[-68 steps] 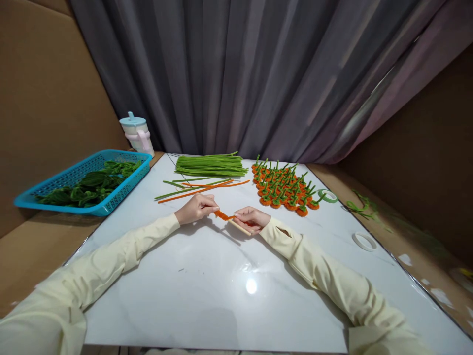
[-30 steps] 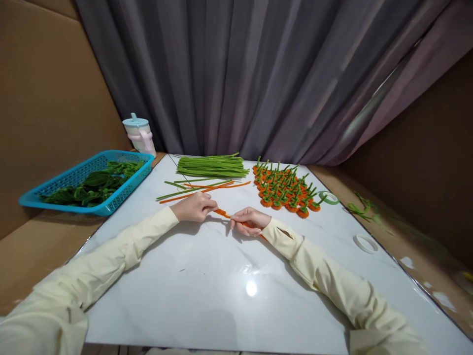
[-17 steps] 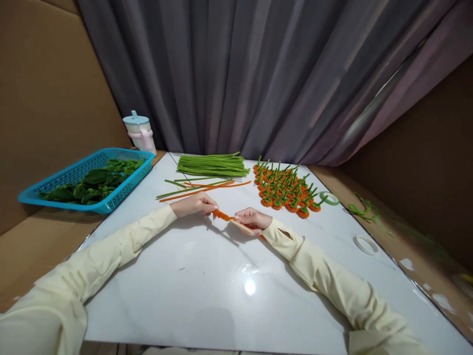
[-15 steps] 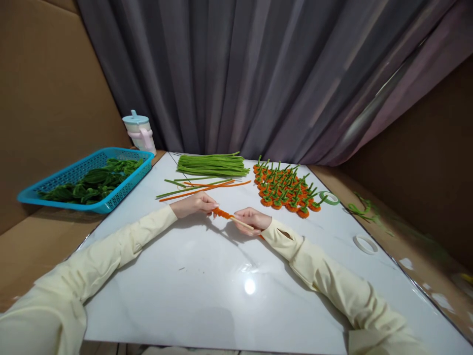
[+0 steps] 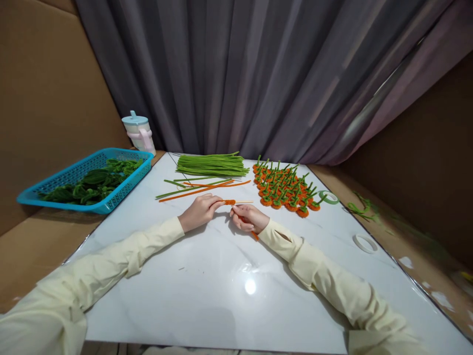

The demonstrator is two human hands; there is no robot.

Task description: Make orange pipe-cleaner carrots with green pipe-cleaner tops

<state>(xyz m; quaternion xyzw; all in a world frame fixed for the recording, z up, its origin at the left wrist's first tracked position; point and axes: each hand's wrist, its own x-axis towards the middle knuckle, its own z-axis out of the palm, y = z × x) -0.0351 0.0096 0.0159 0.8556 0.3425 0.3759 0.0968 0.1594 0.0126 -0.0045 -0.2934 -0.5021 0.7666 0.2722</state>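
A thin pale wooden stick (image 5: 244, 201) with an orange pipe cleaner coil (image 5: 229, 202) wrapped around it points to the right. My left hand (image 5: 202, 211) pinches the coil's left end. Just below the stick, my right hand (image 5: 248, 218) is closed on the loose orange pipe cleaner (image 5: 254, 235), whose end hangs out under the palm. Behind the hands lie loose orange and green pipe cleaners (image 5: 199, 189) and a thick bundle of green ones (image 5: 212, 165). Rows of small orange pieces with green stems (image 5: 286, 187) stand to the right.
A blue basket (image 5: 107, 204) holding dark green fuzzy pieces is at the left, with a lidded cup (image 5: 140, 133) behind it. Green tape (image 5: 328, 197) and a white tape roll (image 5: 365, 243) lie on the right of the white table (image 5: 177, 305). Green scraps (image 5: 362, 209) lie beyond its right edge.
The stick has swung from tilted to nearly level, and my right hand no longer holds it. My left hand has turned over its end, and the loose orange tail now shows below my right hand.
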